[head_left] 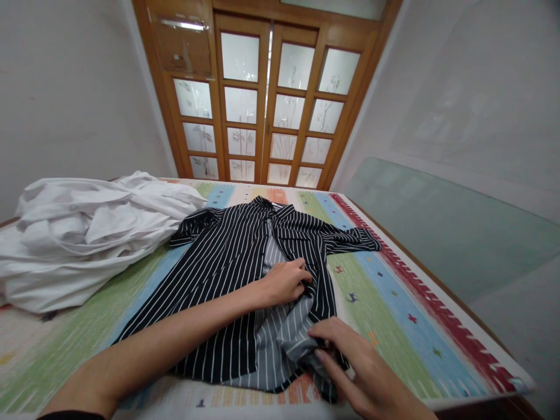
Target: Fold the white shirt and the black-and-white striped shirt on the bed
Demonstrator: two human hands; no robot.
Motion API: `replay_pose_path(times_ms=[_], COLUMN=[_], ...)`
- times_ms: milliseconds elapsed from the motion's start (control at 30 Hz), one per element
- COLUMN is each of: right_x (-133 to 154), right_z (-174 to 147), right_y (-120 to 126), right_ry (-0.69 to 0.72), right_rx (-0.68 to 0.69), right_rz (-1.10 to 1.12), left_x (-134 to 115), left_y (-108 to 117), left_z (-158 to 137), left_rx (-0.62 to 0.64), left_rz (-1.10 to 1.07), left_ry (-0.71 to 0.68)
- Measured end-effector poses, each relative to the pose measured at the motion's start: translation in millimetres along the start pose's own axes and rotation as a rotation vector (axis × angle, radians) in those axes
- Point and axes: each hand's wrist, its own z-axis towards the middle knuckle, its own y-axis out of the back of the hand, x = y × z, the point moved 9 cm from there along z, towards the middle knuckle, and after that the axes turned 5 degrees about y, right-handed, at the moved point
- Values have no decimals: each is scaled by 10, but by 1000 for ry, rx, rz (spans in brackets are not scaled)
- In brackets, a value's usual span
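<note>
A black shirt with white stripes (pixel 219 274) lies spread on the table, its collar toward the far end and its front parted. Grey inner fabric shows along the opening and at the lower right. Reaching across the shirt, my left hand (pixel 286 281) has its fingers curled onto the right front panel, pinching the cloth. My right hand (pixel 354 361) grips the bunched lower right hem between thumb and fingers. The fingertips of both hands are partly hidden in the folds.
A heap of white cloth (pixel 96 233) lies on the left, touching the shirt's sleeve. The table's patterned cover (pixel 394 309) runs under everything. A pale green panel (pixel 446 227) stands along the right wall, and wooden glazed doors (pixel 265 99) close the far end.
</note>
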Motion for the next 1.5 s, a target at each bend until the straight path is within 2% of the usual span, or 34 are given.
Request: replay_pose_path(times_ms=[100, 233, 367, 500, 667, 800, 967, 1067, 1200, 1300, 1500], right_x=[-236, -470, -615, -669, -572, -518, -516, -509, -538, -611, -789], right_z=[-137, -302, -418, -457, -376, -257, -178, -180, -205, -230, -381], right_y=[-9, -149, -284, -286, -390, -421, -362, -359, -394, -398, -150], right_ry=[-127, -238, -305, -341, -300, -255, -235, -234, -237, -249, -272], right_rx=[14, 156, 236, 137, 98, 65, 61, 101, 123, 115, 87], right_rz=[-85, -135, -143, -121, -23, 51, 75, 44, 57, 68, 47], left_x=[132, 423, 702, 939, 1060, 859, 550, 505, 573, 665, 810], left_y=[270, 643, 771, 723, 540, 530, 338, 252, 243, 289, 409], left_z=[-102, -377, -700, -922, -971, -960, -948, -961, -990, -1013, -1087], left_rx=[-109, -257, -311, -309, -158, -123, 72, 132, 143, 105, -88], left_rz=[-82, -187, -179, -153, -48, -116, -171, -139, -152, -200, -320], left_ry=[-11, 12, 61, 119, 158, 104, 52, 48, 62, 54, -7])
